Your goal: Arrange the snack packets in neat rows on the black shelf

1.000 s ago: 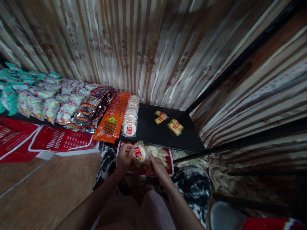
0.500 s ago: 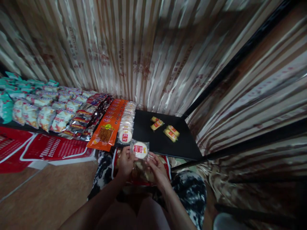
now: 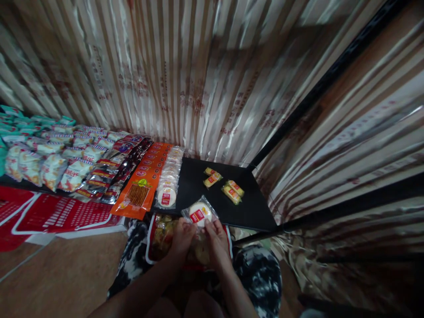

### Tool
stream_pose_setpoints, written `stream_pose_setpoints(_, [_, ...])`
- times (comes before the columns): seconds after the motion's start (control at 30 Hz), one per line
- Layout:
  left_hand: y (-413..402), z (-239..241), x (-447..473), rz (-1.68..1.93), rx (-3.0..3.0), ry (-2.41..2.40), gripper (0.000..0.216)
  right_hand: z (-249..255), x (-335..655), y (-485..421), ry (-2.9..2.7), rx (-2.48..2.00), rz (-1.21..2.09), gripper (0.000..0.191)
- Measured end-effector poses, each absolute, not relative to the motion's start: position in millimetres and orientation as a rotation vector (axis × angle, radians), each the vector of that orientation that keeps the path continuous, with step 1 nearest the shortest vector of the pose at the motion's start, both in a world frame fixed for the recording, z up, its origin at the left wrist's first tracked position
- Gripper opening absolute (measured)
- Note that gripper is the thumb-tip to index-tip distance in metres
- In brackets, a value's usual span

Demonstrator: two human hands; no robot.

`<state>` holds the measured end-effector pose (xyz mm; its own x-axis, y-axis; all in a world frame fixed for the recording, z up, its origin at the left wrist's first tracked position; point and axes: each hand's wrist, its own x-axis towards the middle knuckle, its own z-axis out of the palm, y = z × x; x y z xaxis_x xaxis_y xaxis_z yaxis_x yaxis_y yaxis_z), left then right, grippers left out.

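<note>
Head view: a person's left hand point(image 3: 183, 235) and right hand point(image 3: 215, 232) together hold a clear packet with a round white cake point(image 3: 200, 213) and a red label, fingers of both hands pinched on its near edge. The packet sits at the front edge of a black worktop point(image 3: 255, 207), tilted slightly, just above an open red-rimmed bag of similar snacks point(image 3: 161, 232) resting on the person's lap. Just left of the held packet, a row of the same round cakes point(image 3: 168, 181) runs back along the worktop's left side, the nearest one close beside it. Next to that row lies a line of orange packets point(image 3: 143, 187), then dark wrappers point(image 3: 114, 170) and white-and-red bags point(image 3: 53, 163) farther left. Two pairs of small yellow packets point(image 3: 224, 184) lie toward the back of the worktop, well apart from the hands. Red sheets point(image 3: 62, 214) lie flat along the front edge, left of the lap. Striped, shiny fabric point(image 3: 198, 75) hangs behind everything.
</note>
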<state>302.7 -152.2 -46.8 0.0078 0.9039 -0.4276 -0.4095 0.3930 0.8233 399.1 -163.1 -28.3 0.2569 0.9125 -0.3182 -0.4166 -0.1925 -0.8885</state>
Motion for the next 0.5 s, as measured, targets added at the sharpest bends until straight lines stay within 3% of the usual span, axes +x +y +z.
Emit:
stream_pose_setpoints(0.3, [-130.0, -38.8, 303.8, 1.036, 0.627, 1.17, 0.038, -33.1, 417.8, -125.0, -0.766, -1.268, 1.222, 0.046])
stream_pose_setpoints(0.5, [-118.2, -30.1, 304.2, 1.202, 0.664, 1.251, 0.042, -22.7, 429.5, -69.3, -0.797, -1.304, 0.997, 0.045])
